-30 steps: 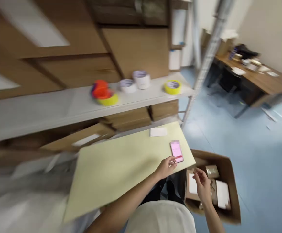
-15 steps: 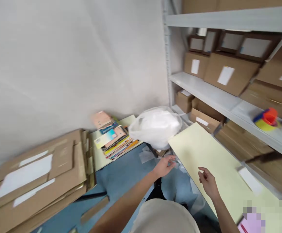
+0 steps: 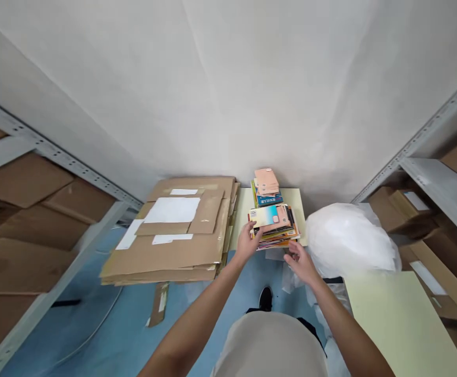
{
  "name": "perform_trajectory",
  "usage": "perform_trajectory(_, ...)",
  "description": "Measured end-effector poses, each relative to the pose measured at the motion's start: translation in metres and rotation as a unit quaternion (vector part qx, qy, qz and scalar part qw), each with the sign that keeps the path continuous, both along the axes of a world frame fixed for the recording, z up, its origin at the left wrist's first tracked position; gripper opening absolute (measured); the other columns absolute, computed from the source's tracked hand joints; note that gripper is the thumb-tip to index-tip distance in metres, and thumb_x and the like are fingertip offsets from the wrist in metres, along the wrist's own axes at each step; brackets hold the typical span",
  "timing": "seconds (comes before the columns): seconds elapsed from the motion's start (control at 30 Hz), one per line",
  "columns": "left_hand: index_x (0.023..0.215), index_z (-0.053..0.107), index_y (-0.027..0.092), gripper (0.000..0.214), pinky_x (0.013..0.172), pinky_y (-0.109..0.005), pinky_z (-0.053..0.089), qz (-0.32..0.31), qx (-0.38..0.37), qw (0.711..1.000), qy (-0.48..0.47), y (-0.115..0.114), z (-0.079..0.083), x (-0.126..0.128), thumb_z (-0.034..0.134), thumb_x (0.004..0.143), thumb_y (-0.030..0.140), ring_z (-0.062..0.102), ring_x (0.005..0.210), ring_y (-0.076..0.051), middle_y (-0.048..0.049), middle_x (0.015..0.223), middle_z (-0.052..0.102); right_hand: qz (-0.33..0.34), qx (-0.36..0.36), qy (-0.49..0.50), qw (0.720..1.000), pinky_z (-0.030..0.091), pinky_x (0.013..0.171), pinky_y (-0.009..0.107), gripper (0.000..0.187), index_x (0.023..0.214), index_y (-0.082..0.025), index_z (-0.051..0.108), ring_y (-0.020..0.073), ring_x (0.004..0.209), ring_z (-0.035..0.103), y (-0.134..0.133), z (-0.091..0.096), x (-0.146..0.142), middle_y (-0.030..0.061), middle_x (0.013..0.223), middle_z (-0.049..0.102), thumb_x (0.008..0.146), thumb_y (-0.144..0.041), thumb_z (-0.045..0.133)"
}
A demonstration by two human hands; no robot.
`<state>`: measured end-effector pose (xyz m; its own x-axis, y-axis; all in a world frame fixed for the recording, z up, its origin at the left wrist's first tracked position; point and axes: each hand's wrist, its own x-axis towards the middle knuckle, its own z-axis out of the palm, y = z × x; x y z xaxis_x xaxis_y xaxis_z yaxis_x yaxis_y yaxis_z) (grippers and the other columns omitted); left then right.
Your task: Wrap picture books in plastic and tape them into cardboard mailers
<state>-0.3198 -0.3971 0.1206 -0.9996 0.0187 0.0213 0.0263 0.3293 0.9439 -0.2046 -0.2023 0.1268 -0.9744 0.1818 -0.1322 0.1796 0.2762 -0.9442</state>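
A stack of colourful booklets and cards (image 3: 274, 226) lies on a pale yellow board (image 3: 241, 214) on the floor by the wall. Behind it sits a smaller pile with pink card on top (image 3: 267, 184). My left hand (image 3: 247, 239) rests against the left edge of the nearer stack, fingers curled at its side. My right hand (image 3: 300, 260) is just below the stack's front right corner, fingers loosely bent and apart, nothing visible in it.
Flattened cardboard boxes (image 3: 175, 230) are piled to the left of the stack. A white plastic bag (image 3: 350, 242) bulges at the right, beside a pale yellow tabletop (image 3: 399, 319). Metal shelving with brown cartons (image 3: 28, 209) flanks both sides. The floor is blue.
My view has swung left from the shelf and yellow tabletop to the wall corner. Both hands have moved forward from the tabletop edge to the stack of booklets.
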Motion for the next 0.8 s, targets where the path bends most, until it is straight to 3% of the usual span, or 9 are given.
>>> perform_trajectory(0.13, 0.120, 0.060, 0.016, 0.044, 0.105, -0.042, 0.042, 0.049, 0.090, 0.983, -0.150, -0.020, -0.007, -0.033, 0.063, 0.075, 0.016, 0.053, 0.128, -0.029, -0.0152, 0.131, 0.062, 0.014, 0.026, -0.040, 0.999, 0.041, 0.107, 0.047, 0.065, 0.134, -0.023, 0.050, 0.0278, 0.133, 0.049, -0.015, -0.020, -0.067, 0.0138, 0.142, 0.053, 0.076, -0.047, 0.066)
perform_trajectory(0.33, 0.106, 0.066, 0.017, 0.043, 0.093, -0.035, 0.051, 0.059, 0.191, 0.956, -0.213, -0.009, -0.005, -0.047, 0.058, 0.065, 0.005, 0.062, 0.116, -0.027, -0.0087, 0.113, 0.072, 0.021, 0.121, -0.028, 0.992, 0.035, 0.112, 0.045, 0.061, 0.133, -0.024, 0.049, 0.0270, 0.143, 0.034, -0.017, -0.047, -0.121, 0.0112, 0.148, 0.045, 0.074, -0.035, 0.061)
perform_trajectory(0.53, 0.094, 0.068, 0.018, 0.028, 0.085, -0.033, 0.053, 0.108, 0.186, 0.947, -0.238, -0.003, -0.005, -0.054, 0.061, 0.069, 0.009, 0.067, 0.101, -0.024, -0.0077, 0.100, 0.075, 0.099, 0.192, 0.021, 0.976, 0.043, 0.106, 0.047, 0.057, 0.131, -0.021, 0.050, 0.0293, 0.130, 0.049, -0.020, -0.064, -0.138, 0.0140, 0.135, 0.055, 0.077, -0.035, 0.059)
perform_trajectory(0.67, 0.096, 0.066, 0.015, 0.028, 0.078, -0.032, 0.053, 0.156, 0.167, 0.941, -0.249, -0.005, -0.020, -0.056, 0.067, 0.068, 0.013, 0.069, 0.090, -0.022, -0.0093, 0.093, 0.075, 0.126, 0.256, 0.088, 0.955, 0.037, 0.109, 0.053, 0.056, 0.132, -0.017, 0.049, 0.0326, 0.135, 0.042, -0.022, -0.071, -0.135, 0.0162, 0.135, 0.055, 0.079, -0.031, 0.058)
perform_trajectory(0.8, 0.094, 0.064, 0.014, 0.032, 0.070, -0.029, 0.050, 0.190, 0.147, 0.934, -0.264, -0.015, -0.031, -0.052, 0.075, 0.064, 0.019, 0.068, 0.075, -0.019, -0.0053, 0.076, 0.072, 0.142, 0.300, 0.087, 0.939, 0.035, 0.111, 0.053, 0.056, 0.134, -0.015, 0.048, 0.0313, 0.135, 0.042, -0.025, -0.069, -0.129, 0.0168, 0.135, 0.055, 0.080, -0.026, 0.056)
